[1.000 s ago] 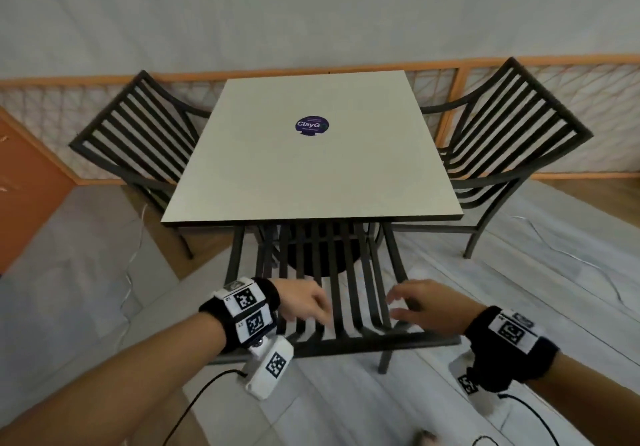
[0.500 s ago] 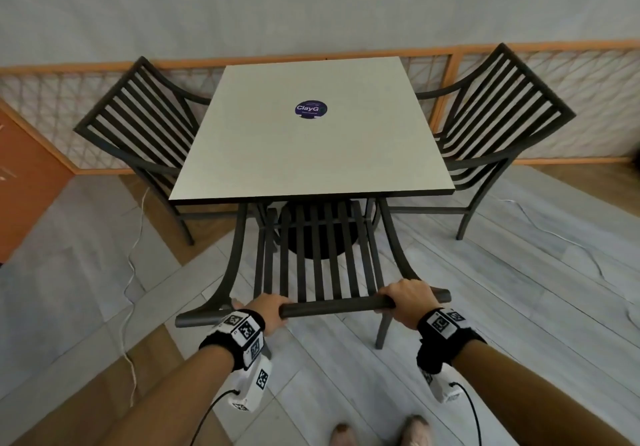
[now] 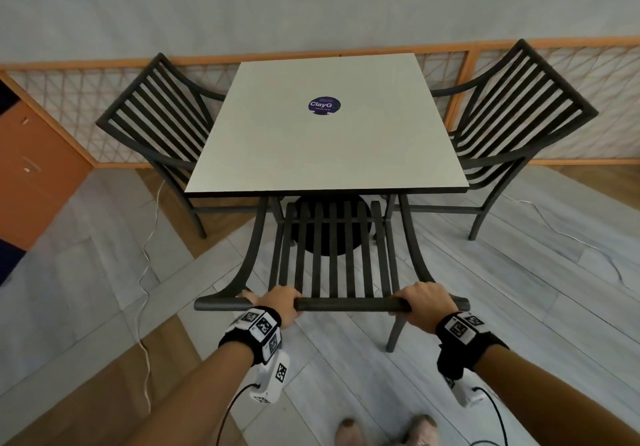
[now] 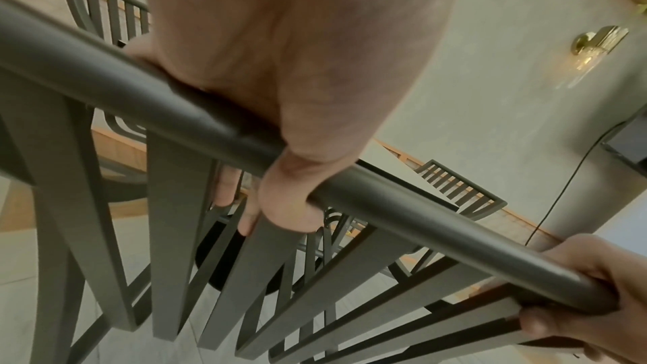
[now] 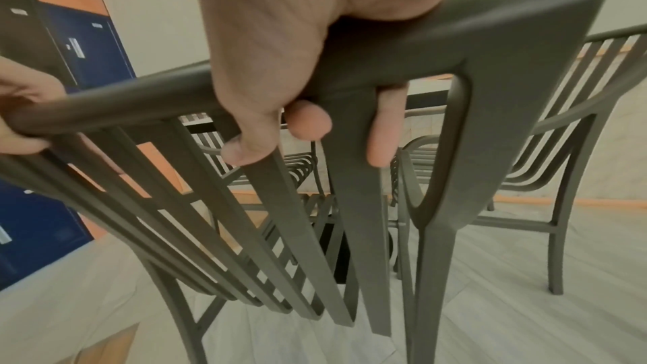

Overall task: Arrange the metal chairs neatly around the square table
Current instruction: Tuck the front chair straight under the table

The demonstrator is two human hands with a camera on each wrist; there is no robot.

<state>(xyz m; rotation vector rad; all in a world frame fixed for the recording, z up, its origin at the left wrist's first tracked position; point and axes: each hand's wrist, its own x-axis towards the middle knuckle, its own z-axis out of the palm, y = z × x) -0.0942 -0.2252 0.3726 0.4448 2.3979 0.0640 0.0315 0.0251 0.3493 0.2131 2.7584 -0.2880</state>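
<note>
A dark metal slatted chair (image 3: 332, 255) stands at the near side of the square white table (image 3: 325, 147), its seat tucked under the tabletop. My left hand (image 3: 280, 303) grips the chair's top rail (image 3: 346, 304) near its left end, and my right hand (image 3: 424, 302) grips the same rail near its right end. The left wrist view shows my fingers (image 4: 276, 204) curled round the rail (image 4: 437, 217). In the right wrist view my fingers (image 5: 245, 145) wrap the rail (image 5: 455, 38) by the corner post. Two more metal chairs sit at the table's left (image 3: 156, 116) and right (image 3: 519, 113) sides.
A low wood-framed lattice fence (image 3: 52, 106) runs behind the table along the grey wall. An orange cabinet (image 3: 31, 168) stands at the left. White cables (image 3: 147, 255) trail over the floor on both sides. My feet (image 3: 384, 428) show at the bottom edge.
My hands went from the chair's back slats to gripping its top rail. I have stood up and back, so the chair and table appear farther away and more centred.
</note>
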